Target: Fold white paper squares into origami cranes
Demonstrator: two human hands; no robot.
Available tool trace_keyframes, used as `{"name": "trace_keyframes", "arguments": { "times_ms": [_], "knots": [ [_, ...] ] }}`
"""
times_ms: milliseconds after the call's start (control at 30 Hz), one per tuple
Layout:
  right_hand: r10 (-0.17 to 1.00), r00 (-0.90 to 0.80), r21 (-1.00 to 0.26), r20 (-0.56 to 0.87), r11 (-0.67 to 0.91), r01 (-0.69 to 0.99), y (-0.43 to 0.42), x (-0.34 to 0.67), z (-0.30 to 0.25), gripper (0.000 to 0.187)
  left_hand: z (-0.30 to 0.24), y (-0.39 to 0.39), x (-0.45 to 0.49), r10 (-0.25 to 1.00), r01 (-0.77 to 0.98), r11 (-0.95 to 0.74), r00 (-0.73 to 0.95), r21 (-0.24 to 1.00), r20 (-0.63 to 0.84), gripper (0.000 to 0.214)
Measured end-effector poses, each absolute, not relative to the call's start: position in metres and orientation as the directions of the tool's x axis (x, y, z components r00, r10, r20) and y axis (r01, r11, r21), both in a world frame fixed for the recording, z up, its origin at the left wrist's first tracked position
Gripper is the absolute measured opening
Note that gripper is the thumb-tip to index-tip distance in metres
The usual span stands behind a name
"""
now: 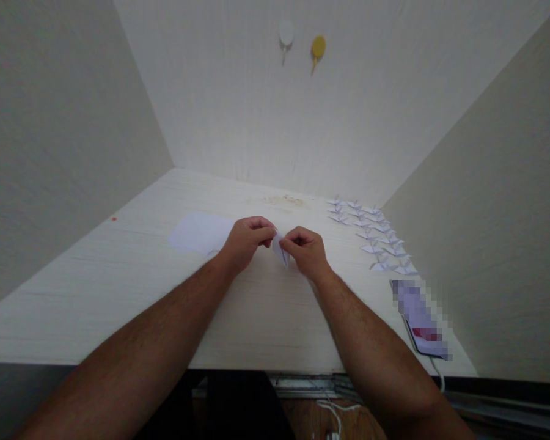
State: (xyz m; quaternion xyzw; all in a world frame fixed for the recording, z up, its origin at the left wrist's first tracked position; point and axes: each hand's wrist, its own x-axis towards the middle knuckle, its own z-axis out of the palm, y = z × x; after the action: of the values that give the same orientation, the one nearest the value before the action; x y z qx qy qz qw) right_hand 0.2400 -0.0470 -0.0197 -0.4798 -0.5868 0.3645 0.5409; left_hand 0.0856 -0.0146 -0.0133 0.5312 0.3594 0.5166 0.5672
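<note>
Above the middle of the white table (132, 281), a small folded piece of white paper (281, 249) is held between my two hands. My left hand (251, 239) pinches its upper left corner with thumb and fingers. On the other side, my right hand (306, 249) grips its right edge, thumb toward me. The paper's lower point hangs downward between the hands. Partly behind my left wrist lie flat sheets of white paper (197, 232). Several folded white paper cranes (366, 233) stand in rows at the back right.
A phone (419, 318) with a blurred screen lies at the right edge, a white cable (437, 373) running down from it. Walls enclose the table on three sides. A white hook (286, 33) and a yellow hook (318, 47) are on the back wall.
</note>
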Motion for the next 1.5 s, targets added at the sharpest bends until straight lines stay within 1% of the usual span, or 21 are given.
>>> {"name": "trace_keyframes", "arguments": {
  "times_ms": [167,333,400,500,567,733,833,1067,1200,1333,1433,1500],
  "knots": [
    [0.958,0.050,-0.954,0.282,0.275,0.119,-0.046,0.241,-0.023,0.018,-0.010,-0.016,0.084,0.962,-0.113,-0.182,0.187,0.977,0.200,0.005],
    [0.964,0.065,-0.959,0.258,0.248,0.135,-0.046,0.240,-0.024,0.018,-0.006,-0.019,0.084,0.955,-0.016,-0.249,0.163,0.968,0.248,0.011],
    [0.964,0.073,-0.960,0.254,0.242,0.141,-0.046,0.240,-0.025,0.018,-0.005,-0.019,0.084,0.952,-0.014,-0.250,0.179,0.968,0.248,0.013],
    [0.959,0.080,-0.954,0.270,0.256,0.154,-0.044,0.239,-0.026,0.020,-0.006,-0.020,0.085,0.941,-0.026,-0.224,0.256,0.974,0.223,0.012],
    [0.953,0.087,-0.946,0.291,0.274,0.175,-0.044,0.239,-0.027,0.023,-0.007,-0.020,0.085,0.932,0.001,-0.215,0.299,0.977,0.205,0.013],
    [0.944,0.076,-0.928,0.321,0.298,0.224,-0.044,0.240,-0.028,0.026,-0.007,-0.021,0.086,0.938,0.043,-0.235,0.272,0.971,0.215,0.012],
    [0.942,0.073,-0.923,0.326,0.301,0.239,-0.043,0.240,-0.030,0.026,-0.007,-0.021,0.086,0.940,0.032,-0.238,0.260,0.971,0.222,0.012],
    [0.946,0.056,-0.930,0.318,0.300,0.210,-0.046,0.240,-0.029,0.021,-0.011,-0.019,0.086,0.940,-0.016,-0.240,0.246,0.971,0.237,0.014],
    [0.943,0.059,-0.921,0.327,0.304,0.243,-0.046,0.240,-0.030,0.019,-0.013,-0.018,0.087,0.938,-0.036,-0.238,0.252,0.971,0.239,0.015],
    [0.953,0.051,-0.930,0.299,0.279,0.241,-0.047,0.241,-0.031,0.020,-0.015,-0.019,0.088,0.940,-0.041,-0.233,0.245,0.972,0.236,0.014],
    [0.953,0.074,-0.920,0.295,0.262,0.293,-0.049,0.241,-0.030,0.019,-0.018,-0.019,0.090,0.934,-0.051,-0.259,0.242,0.965,0.263,0.013],
    [0.946,0.087,-0.907,0.311,0.268,0.326,-0.050,0.241,-0.030,0.019,-0.022,-0.018,0.091,0.932,-0.080,-0.248,0.252,0.966,0.260,0.014]
  ]
}}
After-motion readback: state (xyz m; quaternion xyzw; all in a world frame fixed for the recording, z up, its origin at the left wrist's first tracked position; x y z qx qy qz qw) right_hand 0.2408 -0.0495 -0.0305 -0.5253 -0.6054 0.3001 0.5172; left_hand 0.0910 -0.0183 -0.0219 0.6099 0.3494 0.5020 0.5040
